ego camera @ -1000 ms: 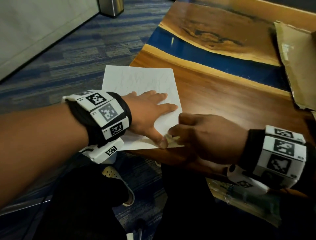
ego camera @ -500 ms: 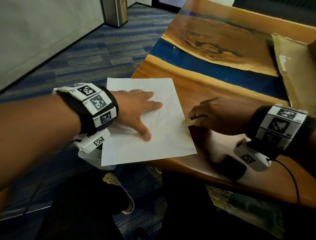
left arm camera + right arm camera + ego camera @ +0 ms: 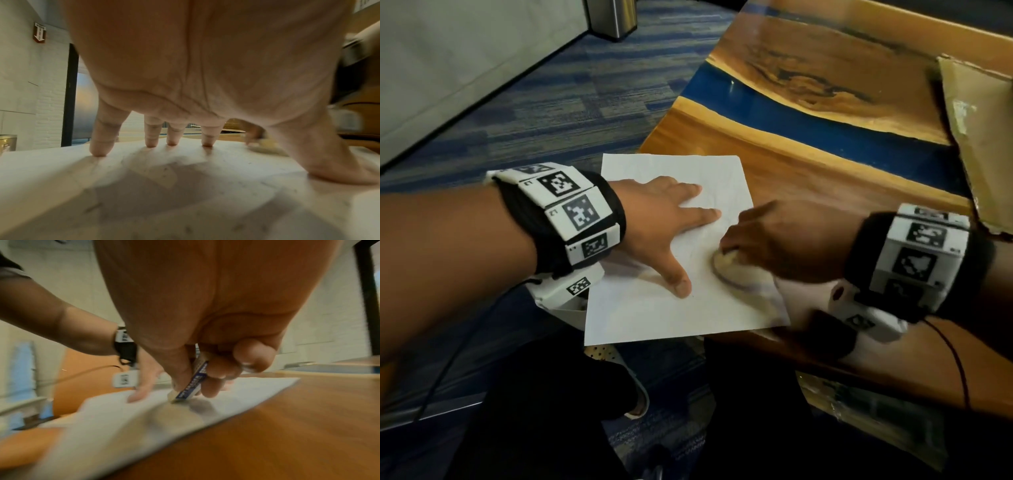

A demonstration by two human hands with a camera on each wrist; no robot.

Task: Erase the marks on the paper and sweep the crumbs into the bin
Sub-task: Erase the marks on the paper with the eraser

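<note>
Whereas half a second ago the right hand (image 3: 774, 240) held the eraser (image 3: 724, 257) off the sheet's right edge on bare table (image 3: 825, 178), the head view now shows it rubbing on the paper (image 3: 671, 308) beside the left thumb, so erasing goes on; the sheet overhangs the table's near-left edge, with open wood to the right. In the left wrist view the left hand (image 3: 205, 73) presses spread, straight fingertips (image 3: 98, 151) among dark crumbs. In the right wrist view thumb and curled fingers pinch the blue-sleeved eraser, tip on paper.

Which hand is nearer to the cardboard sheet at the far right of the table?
Right. The right hand rubs an eraser on the paper, nearer the cardboard sheet. The left hand presses the paper farther left.
</note>
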